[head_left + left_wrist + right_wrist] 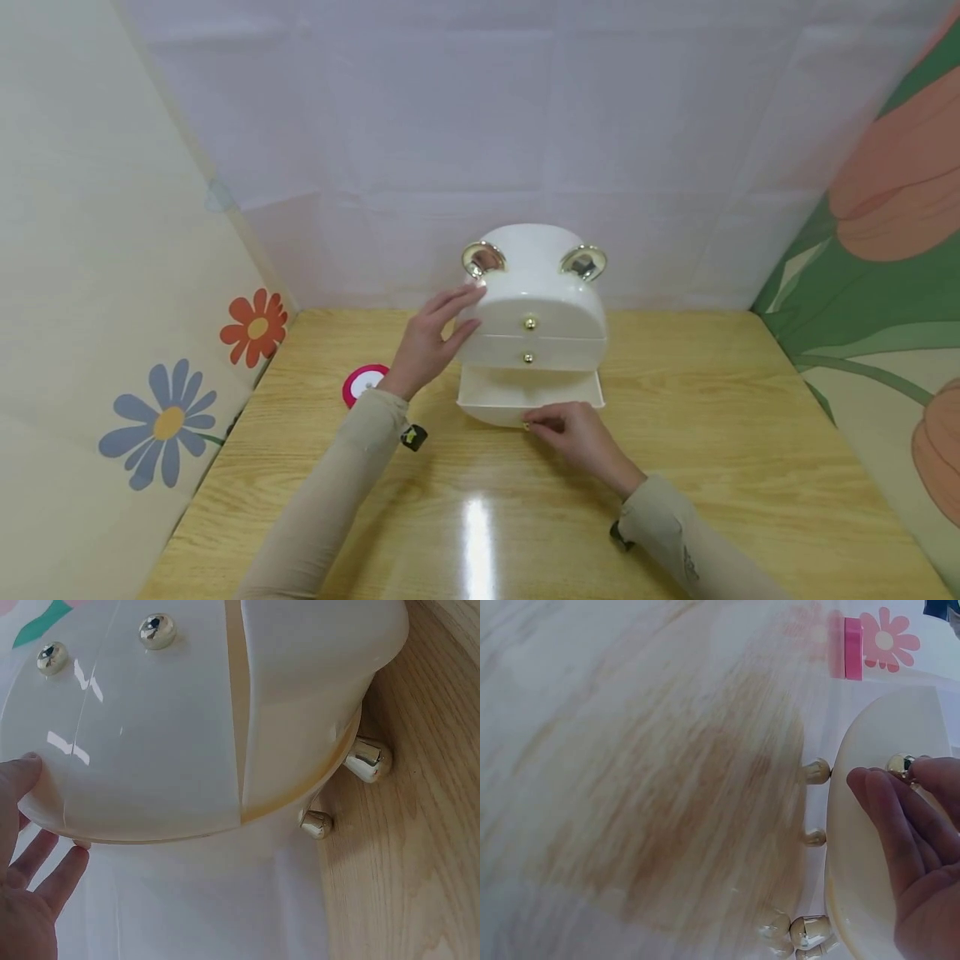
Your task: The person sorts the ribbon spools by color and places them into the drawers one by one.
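A white rounded drawer box with two gold ear-shaped pieces stands on the table. Its bottom drawer is pulled out toward me, and the part of its inside that shows looks bare. The two upper drawers, each with a gold knob, are closed. My left hand rests against the box's left side, thumb on the front face and fingers around the edge, as the left wrist view shows. With thumb and fingertips, my right hand pinches the bottom drawer's gold knob.
A magenta-rimmed disc with a white centre lies on the wooden table, left of the box near my left wrist. Behind the box hangs a white cloth backdrop. Flower-printed panels flank the table. Gold feet support the box.
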{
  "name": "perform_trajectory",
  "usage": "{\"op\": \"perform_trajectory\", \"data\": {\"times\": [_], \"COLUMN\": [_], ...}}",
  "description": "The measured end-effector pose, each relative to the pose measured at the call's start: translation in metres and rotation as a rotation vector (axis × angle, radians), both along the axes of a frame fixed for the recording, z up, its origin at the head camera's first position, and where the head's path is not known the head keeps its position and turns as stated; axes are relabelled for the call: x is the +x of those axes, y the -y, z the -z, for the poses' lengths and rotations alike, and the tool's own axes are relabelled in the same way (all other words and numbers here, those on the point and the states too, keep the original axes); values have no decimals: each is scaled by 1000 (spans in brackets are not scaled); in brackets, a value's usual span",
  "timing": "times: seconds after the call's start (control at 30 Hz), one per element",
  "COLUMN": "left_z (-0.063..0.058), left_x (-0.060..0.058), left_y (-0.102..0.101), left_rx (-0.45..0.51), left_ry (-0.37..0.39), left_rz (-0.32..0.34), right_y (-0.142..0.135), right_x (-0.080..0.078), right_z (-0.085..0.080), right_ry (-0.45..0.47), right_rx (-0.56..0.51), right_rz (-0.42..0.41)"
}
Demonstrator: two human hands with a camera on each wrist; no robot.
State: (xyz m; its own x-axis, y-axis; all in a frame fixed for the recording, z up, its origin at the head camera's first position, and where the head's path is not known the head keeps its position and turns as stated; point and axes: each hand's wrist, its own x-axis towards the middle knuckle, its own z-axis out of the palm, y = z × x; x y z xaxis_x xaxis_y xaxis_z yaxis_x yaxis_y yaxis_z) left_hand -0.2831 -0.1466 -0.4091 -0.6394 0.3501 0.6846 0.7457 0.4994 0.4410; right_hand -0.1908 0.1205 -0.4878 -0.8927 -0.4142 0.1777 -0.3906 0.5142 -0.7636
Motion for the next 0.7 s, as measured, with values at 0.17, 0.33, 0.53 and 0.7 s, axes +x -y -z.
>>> {"op": "perform_trajectory", "data": {"times": [0.17, 0.33, 0.53, 0.7], "left_z": [0, -4, -8, -9], "left_x": [1, 3, 5, 10], "left_y": [2, 8, 14, 25], "left_rx": [29, 4, -28, -40], "left_ry": [-33, -9, 25, 122], "left_rz": [-3, 15, 76, 92], "right_y": [1, 1, -1, 0], "right_x": [0, 0, 0, 0], "right_z": [0, 1, 1, 2], "right_ry": [2, 3, -5, -10], "right_rx": [2, -1, -9, -9], "right_rz": [4, 12, 13, -4]}}
